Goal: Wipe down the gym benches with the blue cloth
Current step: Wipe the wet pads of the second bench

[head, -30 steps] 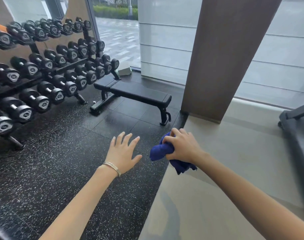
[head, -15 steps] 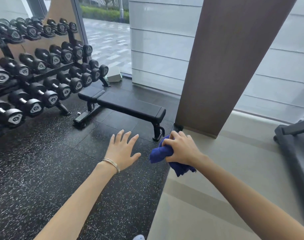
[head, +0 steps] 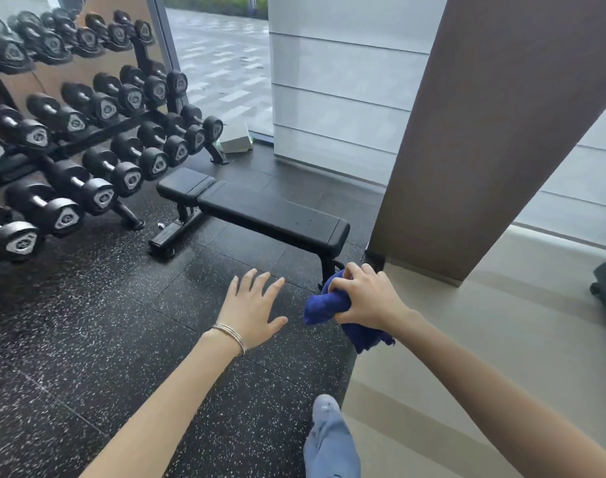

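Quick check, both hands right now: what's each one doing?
Left hand: open, fingers spread, holding nothing.
Right hand: closed around the bunched blue cloth, not yet at the bench.

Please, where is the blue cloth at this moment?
In the head view, the blue cloth is bunched in the right hand, right of centre, in the air just in front of the near end of the black bench.
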Demonstrator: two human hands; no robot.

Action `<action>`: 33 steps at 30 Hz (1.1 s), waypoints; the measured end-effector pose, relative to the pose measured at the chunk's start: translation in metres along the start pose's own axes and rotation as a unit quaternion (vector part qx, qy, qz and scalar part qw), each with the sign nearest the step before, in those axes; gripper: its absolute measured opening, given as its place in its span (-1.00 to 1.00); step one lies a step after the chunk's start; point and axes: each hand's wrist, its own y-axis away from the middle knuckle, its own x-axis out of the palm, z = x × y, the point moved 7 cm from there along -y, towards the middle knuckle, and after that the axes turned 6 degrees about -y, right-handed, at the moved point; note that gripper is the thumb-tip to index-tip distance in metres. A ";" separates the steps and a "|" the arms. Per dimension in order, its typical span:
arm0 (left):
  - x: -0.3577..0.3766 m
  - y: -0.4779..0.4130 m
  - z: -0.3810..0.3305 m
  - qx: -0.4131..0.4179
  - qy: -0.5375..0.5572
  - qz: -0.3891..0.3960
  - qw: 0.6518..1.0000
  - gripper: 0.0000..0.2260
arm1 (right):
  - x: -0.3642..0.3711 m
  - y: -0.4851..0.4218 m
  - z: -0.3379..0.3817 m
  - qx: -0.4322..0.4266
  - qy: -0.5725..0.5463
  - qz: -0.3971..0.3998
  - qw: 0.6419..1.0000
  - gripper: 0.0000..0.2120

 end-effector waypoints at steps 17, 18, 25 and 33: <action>-0.001 -0.286 0.011 0.009 0.003 0.047 0.999 -0.33 | -0.007 -0.244 -0.167 0.007 -0.030 0.026 0.999 -0.58; 0.002 -0.297 0.012 0.013 0.004 0.054 0.998 -0.32 | -0.006 -0.253 -0.172 0.009 -0.030 0.030 0.999 -0.58; 0.022 -0.386 0.028 0.035 0.006 0.068 0.997 -0.32 | 0.021 -0.318 -0.205 0.023 -0.046 0.062 0.997 -0.59; 0.059 -0.505 0.063 0.108 0.006 0.097 0.989 -0.32 | 0.052 -0.422 -0.234 0.084 -0.067 0.092 0.990 -0.57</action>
